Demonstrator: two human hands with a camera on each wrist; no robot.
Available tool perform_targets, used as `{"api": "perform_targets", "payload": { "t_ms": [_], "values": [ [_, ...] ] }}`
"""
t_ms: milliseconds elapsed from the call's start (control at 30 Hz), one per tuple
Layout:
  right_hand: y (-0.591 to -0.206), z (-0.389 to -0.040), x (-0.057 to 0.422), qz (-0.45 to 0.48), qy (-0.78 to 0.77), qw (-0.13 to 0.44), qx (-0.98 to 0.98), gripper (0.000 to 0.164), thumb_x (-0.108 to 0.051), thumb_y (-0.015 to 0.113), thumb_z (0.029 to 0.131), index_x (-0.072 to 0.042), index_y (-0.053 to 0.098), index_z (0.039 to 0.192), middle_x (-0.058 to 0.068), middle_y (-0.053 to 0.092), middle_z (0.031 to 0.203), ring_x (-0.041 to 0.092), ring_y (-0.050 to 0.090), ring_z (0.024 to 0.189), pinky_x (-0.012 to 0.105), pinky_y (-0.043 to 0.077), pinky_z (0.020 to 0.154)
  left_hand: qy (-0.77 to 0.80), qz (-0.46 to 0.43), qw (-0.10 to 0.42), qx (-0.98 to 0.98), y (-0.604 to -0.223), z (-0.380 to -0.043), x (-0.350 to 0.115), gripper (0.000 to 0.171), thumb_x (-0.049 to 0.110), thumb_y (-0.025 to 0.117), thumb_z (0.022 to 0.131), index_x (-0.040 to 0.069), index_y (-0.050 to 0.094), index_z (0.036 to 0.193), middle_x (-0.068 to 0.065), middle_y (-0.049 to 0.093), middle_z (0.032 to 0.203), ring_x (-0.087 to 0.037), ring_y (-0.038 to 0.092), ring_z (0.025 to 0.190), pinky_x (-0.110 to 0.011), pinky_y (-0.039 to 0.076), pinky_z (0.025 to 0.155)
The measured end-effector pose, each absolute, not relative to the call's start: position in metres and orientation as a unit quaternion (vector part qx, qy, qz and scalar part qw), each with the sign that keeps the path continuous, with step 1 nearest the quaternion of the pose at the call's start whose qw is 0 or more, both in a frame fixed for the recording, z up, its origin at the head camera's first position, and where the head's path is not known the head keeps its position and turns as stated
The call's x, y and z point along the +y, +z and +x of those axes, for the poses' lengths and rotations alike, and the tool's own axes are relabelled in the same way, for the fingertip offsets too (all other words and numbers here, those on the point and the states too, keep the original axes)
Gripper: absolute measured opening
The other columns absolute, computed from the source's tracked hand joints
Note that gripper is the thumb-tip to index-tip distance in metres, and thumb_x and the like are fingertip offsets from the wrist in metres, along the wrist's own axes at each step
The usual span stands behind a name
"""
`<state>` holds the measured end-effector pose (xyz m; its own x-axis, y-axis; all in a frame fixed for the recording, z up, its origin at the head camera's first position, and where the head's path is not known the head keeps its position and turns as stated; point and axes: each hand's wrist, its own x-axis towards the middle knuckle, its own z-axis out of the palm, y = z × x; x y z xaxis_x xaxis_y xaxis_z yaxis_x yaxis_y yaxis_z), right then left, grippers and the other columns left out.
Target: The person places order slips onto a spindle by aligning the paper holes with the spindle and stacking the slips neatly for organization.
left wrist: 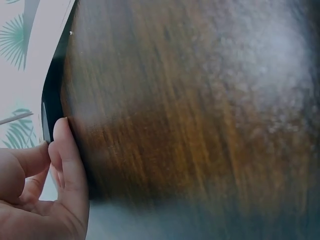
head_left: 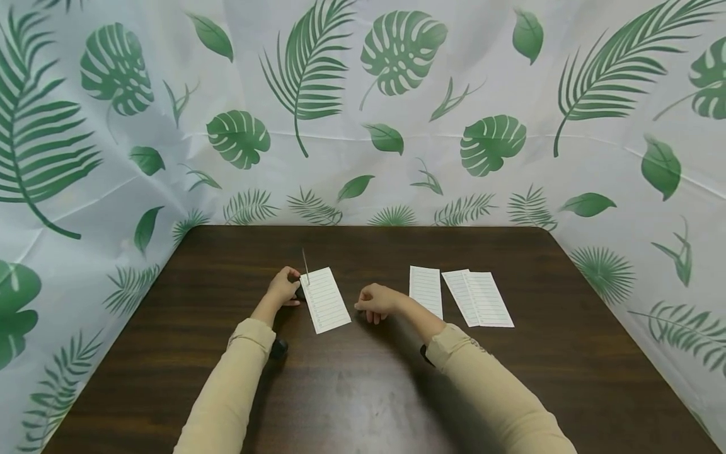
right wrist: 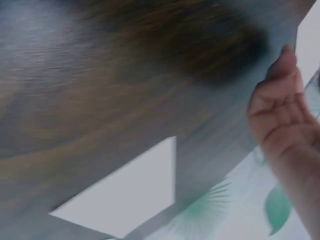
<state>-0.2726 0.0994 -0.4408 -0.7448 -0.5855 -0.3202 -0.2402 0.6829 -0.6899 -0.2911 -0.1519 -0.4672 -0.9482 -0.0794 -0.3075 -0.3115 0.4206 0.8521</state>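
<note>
The lined white card (head_left: 326, 302) sits a little left of the middle of the head view, tilted, its ruled face turned up toward me. At its upper left corner is a black clip (left wrist: 53, 97), and a thin metal wire (head_left: 304, 260) stands up from there. My left hand (head_left: 283, 289) is at that corner, with my thumb and fingers pinched on the clip; in the left wrist view I see them clamped on it at the left edge of the frame. My right hand (head_left: 379, 301) hangs just off the card's right side, near the centre of the head view, its fingers loosely curled and close together, and I see nothing in them. Right of centre, a second card (head_left: 426, 289) lies on the desk (head_left: 346, 403), its lower left part behind my right forearm. Beside it, farther right, a third card (head_left: 458, 293) and a fourth card (head_left: 493, 301) overlap. My cream sleeves (head_left: 227, 378) come in from the bottom of the frame, and a dark band (head_left: 278, 349) shows by my left wrist. Behind the brown desk, a white curtain (head_left: 187, 151) printed with green leaves fills the top and both sides.
</note>
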Motion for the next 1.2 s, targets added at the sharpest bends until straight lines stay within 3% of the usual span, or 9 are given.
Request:
{"api": "perform_targets", "payload": {
  "t_ms": [233,433,667,833,1033,1200],
  "values": [
    [-0.440,-0.276,0.120,-0.280,-0.322,0.285,0.858,0.014,-0.015,0.052,0.096,-0.002,0.057,0.099,0.014,0.066,0.075,0.016,0.060,0.060,0.025,0.050,0.054,0.518,-0.118,0.108,0.840,-0.470,-0.292,-0.156,0.024,0.003,0.044,0.097,0.003,0.043,0.121,-0.021,0.041,0.107,-0.018,0.044,0.071,-0.018,0.053,0.049],
    [-0.435,-0.283,0.142,-0.297,-0.312,0.267,0.862,0.015,-0.016,0.054,0.096,-0.002,0.059,0.101,0.013,0.065,0.080,0.017,0.060,0.064,0.028,0.052,0.058,0.518,-0.118,0.105,0.841,-0.471,-0.292,-0.157,0.024,0.003,0.046,0.097,0.003,0.044,0.121,-0.016,0.041,0.098,-0.017,0.044,0.068,-0.016,0.052,0.047],
    [-0.432,-0.288,0.173,-0.352,-0.320,0.213,0.854,0.023,-0.029,0.055,0.095,-0.007,0.058,0.100,0.004,0.064,0.081,0.014,0.060,0.068,0.027,0.053,0.060,0.494,-0.113,0.089,0.857,-0.473,-0.293,-0.158,0.025,0.005,0.046,0.097,0.003,0.047,0.122,-0.018,0.047,0.102,-0.014,0.045,0.062,-0.015,0.051,0.047],
    [-0.432,-0.287,0.190,-0.322,-0.275,0.147,0.894,0.022,-0.018,0.061,0.092,0.000,0.058,0.104,0.011,0.064,0.095,0.023,0.061,0.085,0.034,0.054,0.073,0.488,-0.103,0.089,0.862,-0.475,-0.293,-0.158,0.026,0.005,0.045,0.097,0.002,0.047,0.123,-0.022,0.049,0.110,-0.013,0.045,0.061,-0.016,0.052,0.048],
    [-0.428,-0.290,0.212,-0.284,-0.205,0.115,0.929,0.050,-0.023,0.069,0.086,0.005,0.051,0.123,0.025,0.054,0.121,0.043,0.051,0.114,0.056,0.045,0.095,0.490,-0.098,0.089,0.862,-0.477,-0.293,-0.155,0.025,0.005,0.045,0.097,0.002,0.047,0.122,-0.019,0.048,0.104,-0.013,0.045,0.059,-0.016,0.052,0.048],
    [-0.426,-0.293,0.222,-0.251,-0.128,0.106,0.954,0.077,-0.033,0.076,0.078,0.004,0.041,0.136,0.028,0.040,0.140,0.050,0.036,0.128,0.074,0.031,0.098,0.489,-0.094,0.093,0.862,-0.478,-0.293,-0.156,0.025,0.005,0.045,0.098,0.002,0.046,0.123,-0.020,0.047,0.104,-0.014,0.045,0.062,-0.017,0.053,0.048]
  ]
}}
